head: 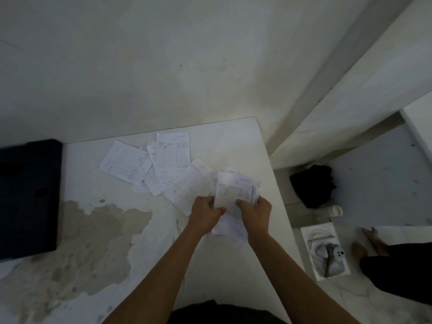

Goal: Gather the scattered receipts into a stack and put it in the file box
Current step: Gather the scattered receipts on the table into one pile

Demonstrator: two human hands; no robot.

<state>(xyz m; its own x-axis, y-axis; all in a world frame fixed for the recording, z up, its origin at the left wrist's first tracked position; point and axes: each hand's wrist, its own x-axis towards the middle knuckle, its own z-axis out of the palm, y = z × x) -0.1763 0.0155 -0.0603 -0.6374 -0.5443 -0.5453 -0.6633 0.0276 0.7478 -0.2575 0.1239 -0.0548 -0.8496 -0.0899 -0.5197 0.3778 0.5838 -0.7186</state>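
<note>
gathering step: left hand and right hand, grip closed on partial stack; loose receipts mid-frame need collecting next.

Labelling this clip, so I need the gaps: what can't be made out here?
Head view:
Loose receipts: print too small, blurred.
Held stack: lower part hidden by left hand and right hand; sheet count unclear.
File box: cut off by the left edge.

Plain home room: peeling white table
</note>
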